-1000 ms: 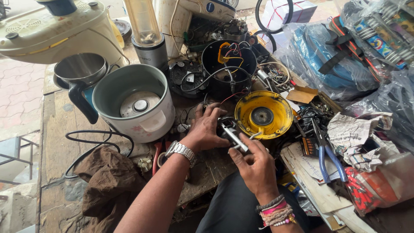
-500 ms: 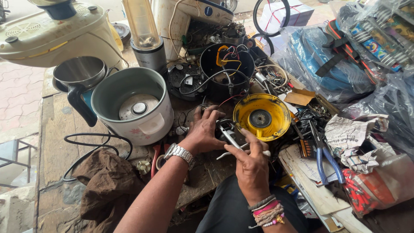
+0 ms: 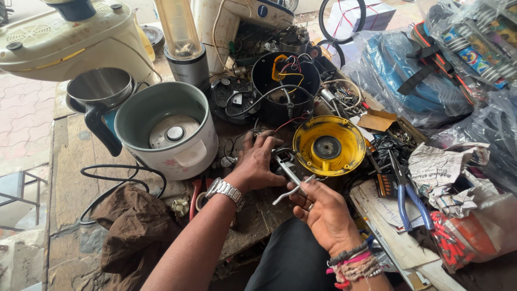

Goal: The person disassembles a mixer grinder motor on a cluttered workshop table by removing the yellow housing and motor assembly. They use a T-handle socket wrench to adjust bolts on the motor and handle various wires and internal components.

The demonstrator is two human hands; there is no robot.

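Left hand [image 3: 257, 164] is closed over a small metal part [image 3: 284, 160] just in front of the yellow appliance base [image 3: 329, 146], pinning it on the desk [image 3: 70, 178]; right hand [image 3: 323, 213] pinches a thin bent metal strip [image 3: 293, 189] w/ fingers shut on it; strip's long axis runs diagonal, low-left to up-right, tip approx. touching the part, hard to tell; right hand nearer; rice cooker [image 3: 168, 134] crowds left, blue-handled pliers [image 3: 406, 188] right; open room only toward the body

A white box [image 3: 360, 12] tied with red string stands far at the top, a torn brown cardboard box [image 3: 383, 121] lies right of centre, and shiny striped foil packets [image 3: 476, 46] sit in clear plastic far right.
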